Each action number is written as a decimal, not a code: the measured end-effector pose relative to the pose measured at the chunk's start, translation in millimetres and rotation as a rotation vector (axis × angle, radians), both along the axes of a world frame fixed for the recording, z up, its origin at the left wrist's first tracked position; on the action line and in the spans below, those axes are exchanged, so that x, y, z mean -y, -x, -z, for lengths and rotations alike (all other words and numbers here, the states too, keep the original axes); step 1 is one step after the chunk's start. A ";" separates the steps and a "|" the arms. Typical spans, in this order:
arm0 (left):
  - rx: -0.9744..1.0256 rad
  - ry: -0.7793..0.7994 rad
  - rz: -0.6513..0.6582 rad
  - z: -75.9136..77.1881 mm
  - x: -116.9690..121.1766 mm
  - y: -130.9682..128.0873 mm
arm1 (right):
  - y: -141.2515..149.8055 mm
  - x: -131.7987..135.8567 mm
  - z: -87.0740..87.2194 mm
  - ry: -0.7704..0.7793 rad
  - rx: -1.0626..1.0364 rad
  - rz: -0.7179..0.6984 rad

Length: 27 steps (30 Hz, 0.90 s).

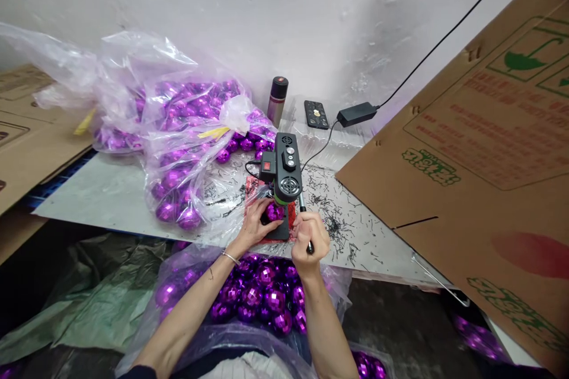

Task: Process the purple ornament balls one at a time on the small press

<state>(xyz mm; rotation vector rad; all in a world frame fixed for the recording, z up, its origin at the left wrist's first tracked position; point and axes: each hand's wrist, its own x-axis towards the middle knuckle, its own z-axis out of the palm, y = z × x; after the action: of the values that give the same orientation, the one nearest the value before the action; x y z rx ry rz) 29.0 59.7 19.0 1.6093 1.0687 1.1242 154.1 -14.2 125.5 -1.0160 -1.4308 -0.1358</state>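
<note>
A black bench machine [288, 166], shaped like a small press or drill, stands on a red mat [252, 186] at the middle of the table. Under its head sits a shiny purple faceted ball [274, 211]. My left hand [256, 224] has its fingers and thumb around that ball from the left. Just right of the machine, my right hand [311, 238] is wrapped round the black-ended lever handle [310, 247]. The contact between the machine's tip and the ball is hidden under the head.
Clear plastic bags of purple balls lie at the table's left [178, 148] and below my arms [262, 296]. Black bits [331, 213] litter the white table [106, 195]. Behind stand a bottle [278, 100], a phone [316, 114] and a power adapter [357, 113]. A cardboard box [471, 189] leans in from the right.
</note>
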 end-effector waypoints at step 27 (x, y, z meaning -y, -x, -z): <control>0.047 0.095 -0.014 -11.9 3.0 -0.9 | -1.7 -3.7 51.5 -0.053 -0.007 0.039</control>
<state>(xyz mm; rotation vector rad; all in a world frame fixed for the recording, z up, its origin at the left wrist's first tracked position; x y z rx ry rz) 29.9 56.7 30.9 1.4962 1.0880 1.0986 155.8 -10.5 74.0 -1.0004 -1.3948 -0.1977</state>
